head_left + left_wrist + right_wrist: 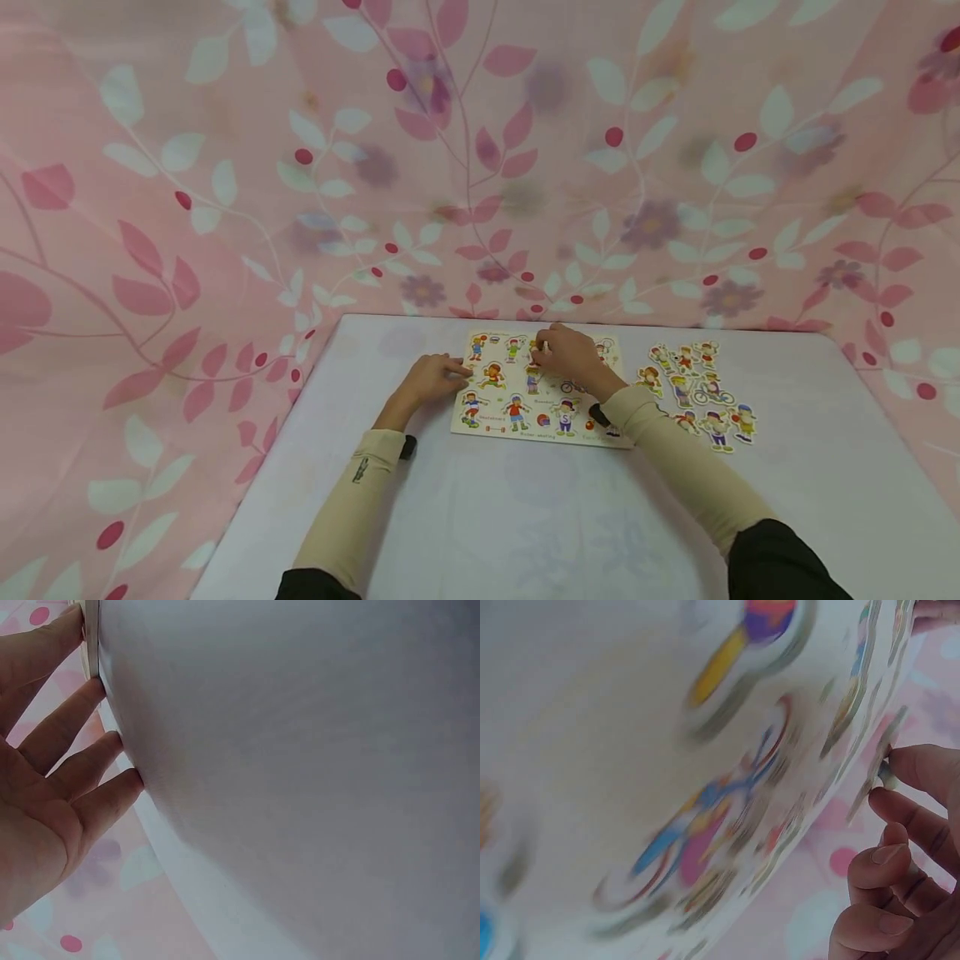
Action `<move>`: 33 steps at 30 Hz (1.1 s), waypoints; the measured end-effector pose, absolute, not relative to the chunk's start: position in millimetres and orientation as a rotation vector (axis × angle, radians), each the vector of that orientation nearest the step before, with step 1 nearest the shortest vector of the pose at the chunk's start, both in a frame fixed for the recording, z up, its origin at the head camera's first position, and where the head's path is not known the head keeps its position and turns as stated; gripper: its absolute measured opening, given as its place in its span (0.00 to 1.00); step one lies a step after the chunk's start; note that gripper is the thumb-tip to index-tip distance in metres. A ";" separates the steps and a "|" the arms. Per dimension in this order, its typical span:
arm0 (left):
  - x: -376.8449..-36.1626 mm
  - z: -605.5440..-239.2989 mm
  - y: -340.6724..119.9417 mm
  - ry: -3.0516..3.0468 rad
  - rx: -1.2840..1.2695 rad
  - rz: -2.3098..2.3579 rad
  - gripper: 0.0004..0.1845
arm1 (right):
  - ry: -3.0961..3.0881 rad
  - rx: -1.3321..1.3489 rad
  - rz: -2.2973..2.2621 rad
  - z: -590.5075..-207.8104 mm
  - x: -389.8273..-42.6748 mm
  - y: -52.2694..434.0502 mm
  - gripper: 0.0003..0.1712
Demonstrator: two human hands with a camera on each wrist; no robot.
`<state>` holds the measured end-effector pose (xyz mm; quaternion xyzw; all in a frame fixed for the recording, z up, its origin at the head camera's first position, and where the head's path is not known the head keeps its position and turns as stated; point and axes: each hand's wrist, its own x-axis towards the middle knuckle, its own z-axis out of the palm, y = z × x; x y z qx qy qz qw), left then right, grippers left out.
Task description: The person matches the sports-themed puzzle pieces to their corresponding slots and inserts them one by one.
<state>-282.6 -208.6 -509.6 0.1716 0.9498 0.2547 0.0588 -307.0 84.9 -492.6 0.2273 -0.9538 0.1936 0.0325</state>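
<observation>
Head view shows one puzzle board (536, 392) on the table (480, 517) and about nine loose figure pieces (701, 392) lying right of it. My left hand (431, 379) rests flat with straight fingers at the board's left edge. My right hand (566, 354) pinches one small peg (886, 776); its piece is blurred.

The puzzle board (525, 417) carries small red captions under its cartoon children, but they are too small and soft to spell out with any certainty. One figure (566, 412) near the board's front edge, right of the middle, wears a shirt with what looks like a large letter "S". The left sleeve (360, 469) has a small dark mark near the cuff, unreadable. Both wrist views show no readable writing.
</observation>
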 end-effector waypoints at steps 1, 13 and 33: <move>-282.1 -509.2 -208.9 2.876 0.520 0.769 0.12 | -2.947 0.692 0.593 -493.5 -307.8 80.2 0.08; -284.4 -509.8 -214.6 2.860 0.505 0.770 0.12 | -2.919 0.754 0.656 -498.0 -328.0 31.2 0.07; -285.2 -508.1 -208.4 2.853 0.517 0.835 0.11 | -3.038 0.710 0.510 -504.4 -344.0 -16.5 0.08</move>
